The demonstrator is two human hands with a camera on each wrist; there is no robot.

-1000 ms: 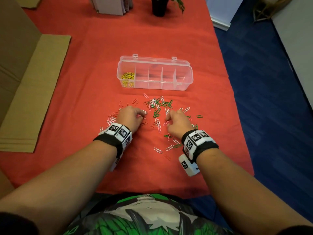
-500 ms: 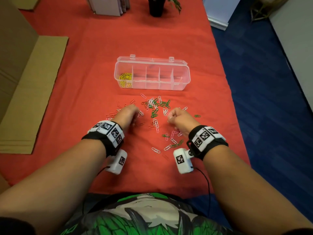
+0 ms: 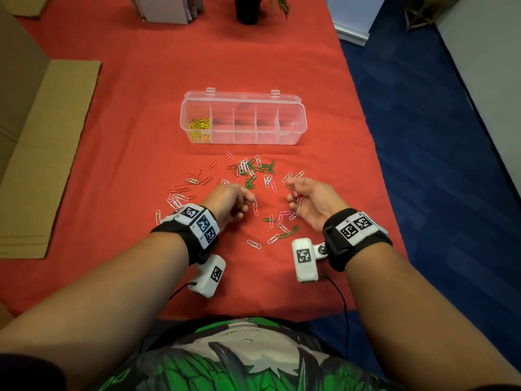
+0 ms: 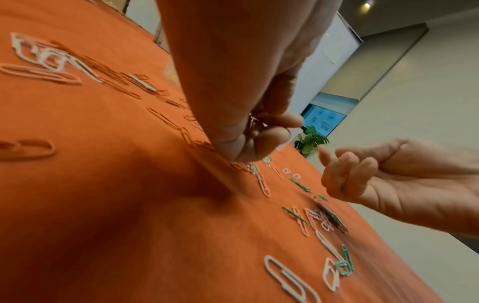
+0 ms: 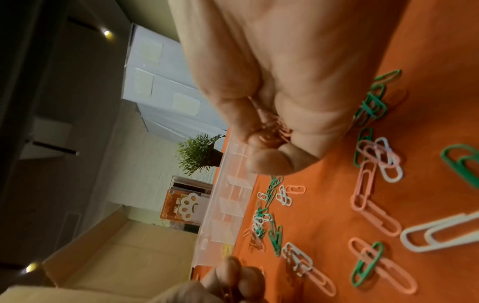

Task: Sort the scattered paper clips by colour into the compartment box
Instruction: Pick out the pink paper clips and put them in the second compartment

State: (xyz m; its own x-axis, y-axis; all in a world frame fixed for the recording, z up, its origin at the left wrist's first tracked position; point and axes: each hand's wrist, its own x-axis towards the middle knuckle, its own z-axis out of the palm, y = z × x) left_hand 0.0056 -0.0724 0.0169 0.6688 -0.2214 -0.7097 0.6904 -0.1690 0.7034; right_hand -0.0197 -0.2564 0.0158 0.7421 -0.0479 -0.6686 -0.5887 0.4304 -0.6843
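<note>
The clear compartment box (image 3: 299, 108) stands open mid-table, with yellow clips (image 3: 199, 128) in its leftmost compartment. Green, white, pink and red paper clips (image 3: 253, 173) lie scattered on the red cloth in front of it. My left hand (image 3: 248, 199) hovers just above the cloth, its fingers curled round a small bunch of red clips (image 4: 255, 126). My right hand (image 3: 293, 193) is turned palm inward, and its curled fingers hold red clips (image 5: 272, 131). More clips (image 3: 282, 227) lie between and behind the two hands.
Flat cardboard sheets (image 3: 42, 153) lie along the table's left side. A dark plant pot (image 3: 248, 9) and a stack of books (image 3: 169, 9) stand at the far end. The table's right edge (image 3: 375, 153) drops to blue carpet.
Both hands have lifted off the cloth with clips in them. The right hand has rolled from knuckles-up to palm-inward, and the left has shifted slightly right.
</note>
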